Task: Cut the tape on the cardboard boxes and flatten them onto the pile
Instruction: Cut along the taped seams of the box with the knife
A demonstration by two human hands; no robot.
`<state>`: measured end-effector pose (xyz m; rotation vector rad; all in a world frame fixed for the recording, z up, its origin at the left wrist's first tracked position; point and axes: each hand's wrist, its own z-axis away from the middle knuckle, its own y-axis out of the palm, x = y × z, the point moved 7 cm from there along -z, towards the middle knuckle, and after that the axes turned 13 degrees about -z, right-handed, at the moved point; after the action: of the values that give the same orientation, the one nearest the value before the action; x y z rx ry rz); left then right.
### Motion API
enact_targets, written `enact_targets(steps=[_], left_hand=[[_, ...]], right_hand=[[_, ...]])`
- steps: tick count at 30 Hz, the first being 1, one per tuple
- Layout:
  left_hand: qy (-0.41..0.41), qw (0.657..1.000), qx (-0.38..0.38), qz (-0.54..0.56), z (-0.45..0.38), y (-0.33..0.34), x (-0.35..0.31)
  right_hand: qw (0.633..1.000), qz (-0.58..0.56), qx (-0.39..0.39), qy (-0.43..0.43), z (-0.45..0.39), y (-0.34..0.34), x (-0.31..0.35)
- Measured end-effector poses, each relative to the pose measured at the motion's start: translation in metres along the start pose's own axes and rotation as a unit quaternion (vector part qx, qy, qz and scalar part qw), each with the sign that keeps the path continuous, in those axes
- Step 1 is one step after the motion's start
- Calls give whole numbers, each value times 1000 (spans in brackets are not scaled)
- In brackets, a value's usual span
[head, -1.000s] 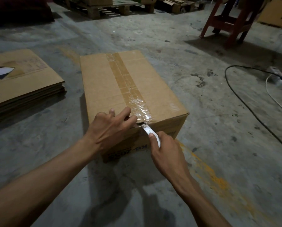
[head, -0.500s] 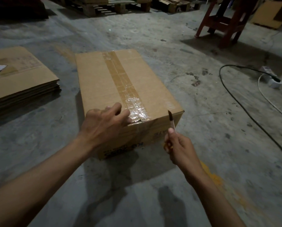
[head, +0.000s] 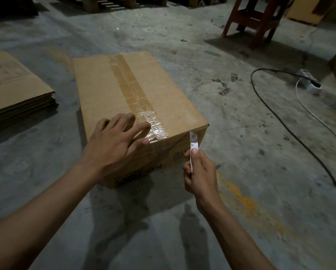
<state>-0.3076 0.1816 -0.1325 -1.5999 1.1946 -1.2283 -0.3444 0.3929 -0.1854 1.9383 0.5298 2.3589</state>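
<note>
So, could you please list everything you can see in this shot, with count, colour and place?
cardboard box: one, brown, on the floor at centre, flaps closed
packing tape: one strip, brownish clear, along the middle of the box top
flattened cardboard pile: one stack, brown, on the floor at left
wooden stool: one, red, upper right
power strip: one, white, on the floor at right
black cable: one, runs across the floor at right
white cable: one, beside the black one
pallets: wooden, top edge, count unclear
left hand: fingers spread on the box top, near edge
right hand: grip round a white utility knife, blade up by the box's near right corner
</note>
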Motion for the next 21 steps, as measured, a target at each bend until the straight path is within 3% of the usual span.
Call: enact_targets(steps=[21], left_hand=[[-25, 999, 5, 45, 2, -5, 0]], right_hand=[[998, -31, 23, 52, 16, 28, -3]])
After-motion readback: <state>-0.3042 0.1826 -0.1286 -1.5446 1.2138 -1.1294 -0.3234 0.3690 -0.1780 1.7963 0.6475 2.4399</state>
